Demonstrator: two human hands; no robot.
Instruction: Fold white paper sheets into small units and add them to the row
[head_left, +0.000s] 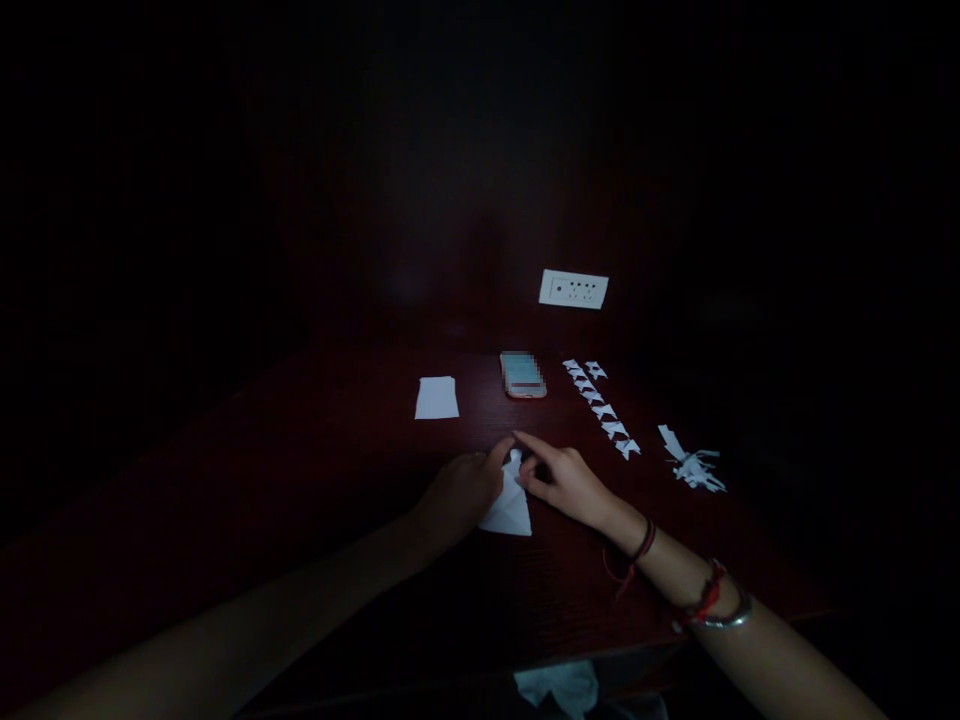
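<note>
A folded piece of white paper (511,512) lies on the dark red table, with visible creases and a narrow far end. My left hand (469,487) grips its left side, thumb near the top. From the right, my right hand (561,478) bends over the far end, with the index fingertip close to the left thumb and the other fingers curled by the paper's edge. Shadow hides part of the left fingers. Beyond the hands sits a flat white paper sheet (436,398).
A phone (523,376) with a lit, blurred screen lies behind my hands. Rows of small folded paper pieces (602,411) run along the right, near a pile of paper strips (699,471). A wall socket (574,289) is at the back. Pale cloth-like material (559,688) shows below the table's front edge.
</note>
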